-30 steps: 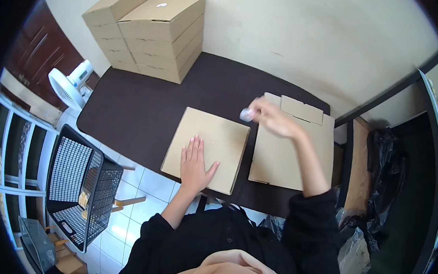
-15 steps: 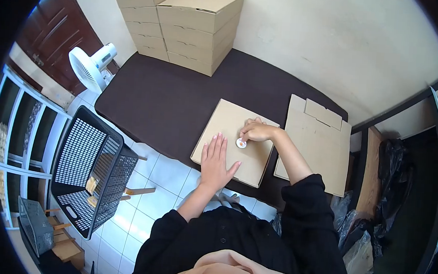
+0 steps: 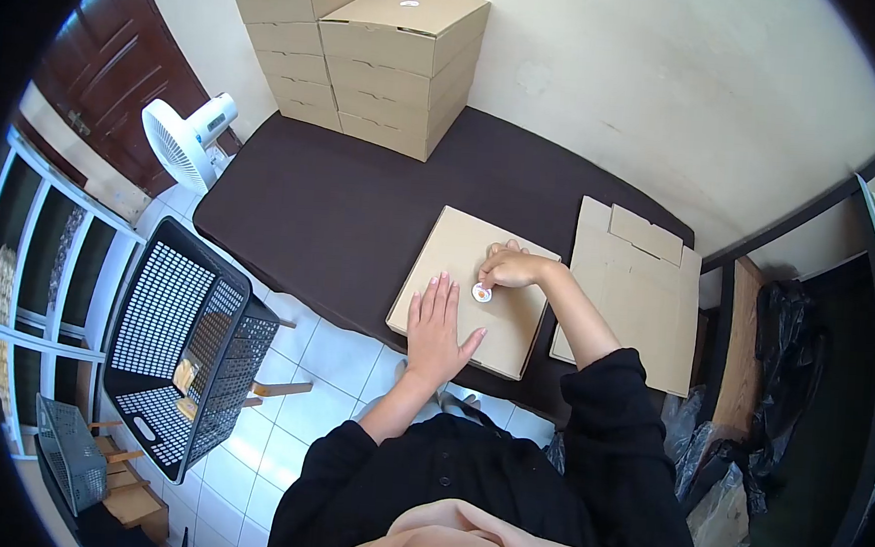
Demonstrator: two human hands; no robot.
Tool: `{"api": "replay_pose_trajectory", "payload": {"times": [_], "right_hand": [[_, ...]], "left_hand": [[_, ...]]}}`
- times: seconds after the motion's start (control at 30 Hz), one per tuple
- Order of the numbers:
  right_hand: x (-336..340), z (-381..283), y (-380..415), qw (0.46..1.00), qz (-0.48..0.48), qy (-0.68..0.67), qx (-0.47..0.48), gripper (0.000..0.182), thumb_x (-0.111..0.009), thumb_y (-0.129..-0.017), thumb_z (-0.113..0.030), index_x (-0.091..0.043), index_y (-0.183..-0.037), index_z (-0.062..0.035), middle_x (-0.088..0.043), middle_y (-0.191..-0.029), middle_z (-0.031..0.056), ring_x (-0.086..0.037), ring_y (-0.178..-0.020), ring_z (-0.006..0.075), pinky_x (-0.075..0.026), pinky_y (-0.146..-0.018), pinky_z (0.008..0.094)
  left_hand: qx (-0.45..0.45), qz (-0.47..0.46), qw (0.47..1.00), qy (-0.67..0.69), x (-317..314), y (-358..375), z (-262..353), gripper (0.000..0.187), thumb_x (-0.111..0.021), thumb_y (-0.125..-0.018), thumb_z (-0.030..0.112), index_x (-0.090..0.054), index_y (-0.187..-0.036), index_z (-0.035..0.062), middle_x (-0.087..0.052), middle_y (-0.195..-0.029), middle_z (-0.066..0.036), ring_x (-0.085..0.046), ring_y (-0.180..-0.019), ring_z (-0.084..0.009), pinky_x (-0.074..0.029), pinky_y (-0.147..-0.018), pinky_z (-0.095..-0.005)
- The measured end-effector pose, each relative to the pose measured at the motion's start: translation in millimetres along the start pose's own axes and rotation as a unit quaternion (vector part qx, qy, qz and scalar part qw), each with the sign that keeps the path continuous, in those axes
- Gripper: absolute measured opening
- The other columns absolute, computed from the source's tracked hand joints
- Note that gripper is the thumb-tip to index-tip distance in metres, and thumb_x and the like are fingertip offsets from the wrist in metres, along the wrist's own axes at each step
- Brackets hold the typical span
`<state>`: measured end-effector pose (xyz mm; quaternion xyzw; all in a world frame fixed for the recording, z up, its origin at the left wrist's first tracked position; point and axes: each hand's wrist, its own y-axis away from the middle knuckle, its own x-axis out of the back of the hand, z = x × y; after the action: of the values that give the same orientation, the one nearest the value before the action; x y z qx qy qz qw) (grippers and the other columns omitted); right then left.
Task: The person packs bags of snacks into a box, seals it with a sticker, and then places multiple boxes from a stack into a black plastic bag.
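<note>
A closed flat cardboard box (image 3: 498, 352) lies on the dark brown tabletop in front of me. My left hand (image 3: 436, 329) rests flat on the left part of its lid, fingers spread, holding nothing. Near the lid's middle is a small round white sticker (image 3: 481, 292) with an orange mark. My right hand (image 3: 511, 266) has its fingers curled together, the tips touching the sticker's upper edge. Whether those fingers pinch the sticker or only press on it, I cannot tell.
Stacked cardboard boxes (image 3: 384, 80) stand at the table's back. Flat cardboard sheets (image 3: 636, 296) lie to the right. A white fan (image 3: 187, 138) is beyond the left end. A black plastic basket (image 3: 222, 361) stands at the table's left front. Black plastic bags (image 3: 788, 365) hang at far right.
The whole view has shifted slightly, with the table and boxes a little lower in it. Both hands keep nearly the same places on the box.
</note>
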<state>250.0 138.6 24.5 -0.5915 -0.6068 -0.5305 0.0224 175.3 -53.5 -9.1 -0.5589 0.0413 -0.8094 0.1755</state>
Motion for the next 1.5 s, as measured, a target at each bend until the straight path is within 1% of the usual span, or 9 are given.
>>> {"api": "replay_pose_trajectory", "payload": {"times": [0.07,0.13,0.27,0.33,0.53,0.7,1.07,1.27,1.5], "right_hand": [[-1.5,-0.5,0.7,1.000,0.001,-0.002,0.001,0.029,-0.053,-0.068,-0.035,-0.066,-0.091,-0.0228,-0.043,-0.112,0.0125,-0.030,-0.106,0.0330,-0.024,-0.088,0.0454],[-4.4,0.4,0.1,1.000,0.024,-0.011,0.001,0.023,-0.055,-0.072,-0.035,-0.065,-0.084,-0.0182,-0.044,-0.094,0.0032,-0.031,-0.101,0.0263,-0.020,-0.089,0.0440],[-5.6,1.1,-0.2,0.999,0.034,-0.018,-0.001,0.022,-0.054,-0.072,-0.034,-0.064,-0.082,-0.0170,-0.044,-0.094,0.0035,-0.031,-0.101,0.0266,-0.020,-0.089,0.0443],[-6.0,1.7,-1.6,0.999,0.033,-0.012,-0.001,0.025,-0.055,-0.066,-0.034,-0.067,-0.085,-0.0215,-0.045,-0.109,0.0096,-0.032,-0.106,0.0311,-0.025,-0.088,0.0458],[-8.1,-1.3,2.3,0.998,0.057,-0.002,0.013,0.019,-0.055,-0.070,-0.034,-0.063,-0.079,-0.0189,-0.044,-0.095,0.0045,-0.031,-0.101,0.0271,-0.021,-0.089,0.0446],[-8.8,-3.9,4.8,0.998,0.066,0.010,0.009,0.020,-0.055,-0.070,-0.035,-0.063,-0.077,-0.0187,-0.045,-0.096,0.0044,-0.032,-0.101,0.0271,-0.023,-0.088,0.0453],[-14.2,4.8,3.5,0.992,0.121,-0.010,0.033,0.019,-0.063,-0.067,-0.030,-0.061,-0.074,-0.0124,-0.048,-0.091,0.0050,-0.036,-0.098,0.0266,-0.029,-0.084,0.0463],[-10.6,15.2,5.8,0.984,0.171,-0.017,0.041,0.030,-0.073,-0.057,-0.033,-0.058,-0.071,-0.0103,-0.047,-0.090,0.0070,-0.035,-0.098,0.0286,-0.030,-0.083,0.0456],[-16.2,10.4,5.2,0.956,0.266,-0.058,-0.106,0.067,-0.079,-0.042,-0.040,-0.044,-0.092,-0.0131,-0.030,-0.112,0.0141,-0.026,-0.110,0.0329,-0.016,-0.095,0.0504]], "left_hand": [[0.001,0.000,1.000,0.002,-0.3,0.3,0.1,0.073,-0.053,-0.077,0.045,-0.032,-0.128,-0.0027,-0.026,-0.136,-0.018,-0.023,-0.127,-0.0305,-0.015,-0.103,-0.0449],[0.001,0.001,1.000,0.004,-0.5,0.0,0.0,0.073,-0.053,-0.077,0.045,-0.032,-0.128,-0.0027,-0.026,-0.136,-0.018,-0.023,-0.127,-0.0305,-0.015,-0.103,-0.0451],[0.001,0.000,1.000,0.009,-0.1,-0.3,0.4,0.071,-0.053,-0.076,0.044,-0.033,-0.128,-0.0003,-0.026,-0.136,-0.018,-0.023,-0.127,-0.0311,-0.015,-0.103,-0.0458],[0.001,0.001,1.000,0.012,0.5,-0.4,0.4,0.069,-0.053,-0.077,0.044,-0.034,-0.128,0.0017,-0.026,-0.136,-0.019,-0.023,-0.127,-0.0315,-0.015,-0.102,-0.0461],[-0.011,-0.008,1.000,0.005,1.2,0.2,1.0,0.059,-0.052,-0.079,0.042,-0.037,-0.128,0.0137,-0.025,-0.135,-0.021,-0.022,-0.126,-0.0337,-0.015,-0.101,-0.0477],[-0.022,-0.025,0.999,-0.016,3.1,-0.9,2.4,0.057,-0.050,-0.080,0.041,-0.035,-0.131,0.0207,-0.023,-0.136,-0.021,-0.020,-0.126,-0.0357,-0.014,-0.101,-0.0503],[-0.036,-0.037,0.998,-0.034,0.5,0.3,0.3,0.053,-0.050,-0.080,0.040,-0.040,-0.128,0.0200,-0.023,-0.136,-0.020,-0.018,-0.127,-0.0359,-0.014,-0.100,-0.0518],[-0.054,-0.044,0.997,-0.029,2.3,0.2,-2.1,0.052,-0.053,-0.079,0.040,-0.044,-0.125,0.0169,-0.023,-0.136,-0.020,-0.018,-0.127,-0.0370,-0.016,-0.099,-0.0530],[-0.048,-0.049,0.998,-0.014,3.7,-0.5,0.0,0.051,-0.054,-0.079,0.038,-0.046,-0.122,0.0129,-0.022,-0.136,-0.021,-0.018,-0.127,-0.0382,-0.015,-0.100,-0.0537]]}}
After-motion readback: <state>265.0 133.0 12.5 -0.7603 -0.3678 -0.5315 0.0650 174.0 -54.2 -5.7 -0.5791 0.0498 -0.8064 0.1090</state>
